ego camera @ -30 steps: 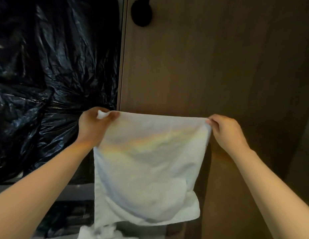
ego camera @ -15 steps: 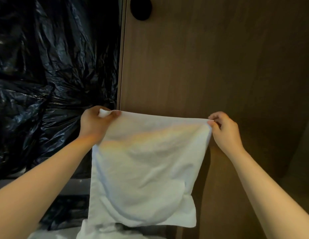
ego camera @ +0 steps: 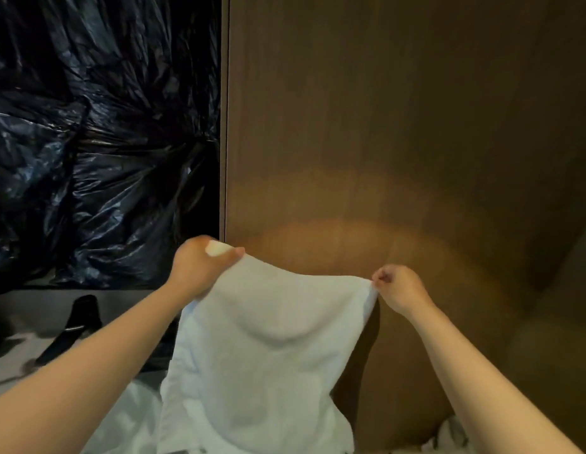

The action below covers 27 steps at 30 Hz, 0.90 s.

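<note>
Cloth: you hold a white towel [ego camera: 262, 348] up by its top edge; the edge sags between your hands and the rest hangs down.
Left hand [ego camera: 200, 267]: grips the top left corner, a tip of fabric poking out above your fingers.
Right hand [ego camera: 399, 290]: pinches the top right corner, sitting lower than your left.
Behind: brown wooden panel [ego camera: 399, 142]; crinkled black plastic sheet [ego camera: 98, 142] to its left.
Below: more white fabric [ego camera: 128, 417] beneath the towel; a black object [ego camera: 72, 326], blurred, at lower left.
</note>
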Tool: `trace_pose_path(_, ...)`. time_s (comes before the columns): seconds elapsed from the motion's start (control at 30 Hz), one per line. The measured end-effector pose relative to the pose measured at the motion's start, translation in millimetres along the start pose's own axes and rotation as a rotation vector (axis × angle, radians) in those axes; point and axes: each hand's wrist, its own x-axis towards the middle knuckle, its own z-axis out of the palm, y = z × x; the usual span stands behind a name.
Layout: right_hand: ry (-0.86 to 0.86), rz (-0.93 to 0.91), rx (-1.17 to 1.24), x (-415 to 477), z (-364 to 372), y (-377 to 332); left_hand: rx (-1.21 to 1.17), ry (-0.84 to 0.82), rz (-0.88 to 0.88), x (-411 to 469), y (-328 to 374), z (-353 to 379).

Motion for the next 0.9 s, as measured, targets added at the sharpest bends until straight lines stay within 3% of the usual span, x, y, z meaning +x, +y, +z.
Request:
trace_pose_path(0.13,-0.077,-0.004,0.135,-39.6,32.3,4.7,-0.11,-0.193,-0.042,-32.1,-0.8,13.6)
trace_pose_path(0.27,-0.136,-0.157,0.302,-74.9,50.0,-15.7,-0.327,-0.332,-0.108,-62.6,7.3,8.3)
trace_pose_path(0.57,-0.198,-0.379,0.555,-113.7,61.9,-64.6,-0.416,-0.225,-0.019,-107.1,17.7,-0.6)
trace_pose_path(0.9,-0.17,-0.411,0.618,-120.7,67.5,-73.6,-0.428,-0.181,0.037,-126.7,10.4,2.5)
